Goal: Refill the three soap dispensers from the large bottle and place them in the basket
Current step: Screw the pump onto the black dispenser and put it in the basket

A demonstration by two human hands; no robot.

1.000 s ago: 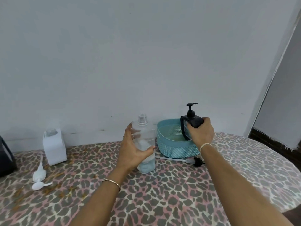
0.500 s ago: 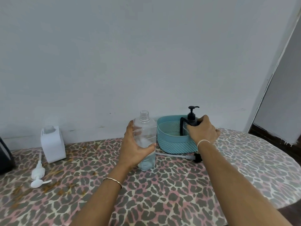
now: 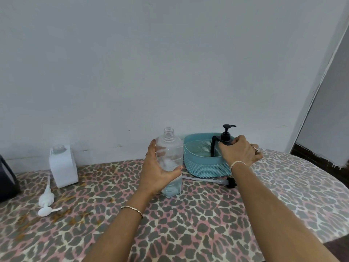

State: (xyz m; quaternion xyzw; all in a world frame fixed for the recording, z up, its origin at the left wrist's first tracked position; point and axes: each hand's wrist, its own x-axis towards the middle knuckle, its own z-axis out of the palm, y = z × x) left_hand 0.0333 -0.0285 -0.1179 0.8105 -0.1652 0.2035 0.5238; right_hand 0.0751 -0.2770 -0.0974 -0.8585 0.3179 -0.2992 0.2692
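Observation:
My left hand [image 3: 156, 170] grips a clear round dispenser bottle [image 3: 171, 148] that stands upright on the table, its neck uncapped and a little pale blue liquid at the bottom. My right hand [image 3: 239, 151] holds a black-framed dispenser with a black pump [image 3: 225, 137] inside the teal basket [image 3: 202, 163]. A black pump with a long clear tube [image 3: 211, 180] lies on the table in front of the basket. A white square dispenser [image 3: 63, 166], open at the top, stands at the back left, with its white pump [image 3: 46, 200] lying in front of it.
The table wears a leopard-print cloth [image 3: 188, 224] with orange crumbs at the left. A dark object [image 3: 6, 183] sits at the far left edge. A wall runs close behind the table, and the table's rounded edge curves away on the right.
My right hand has lowered the black dispenser from above the basket rim down into the basket. My left hand has stayed on the clear bottle.

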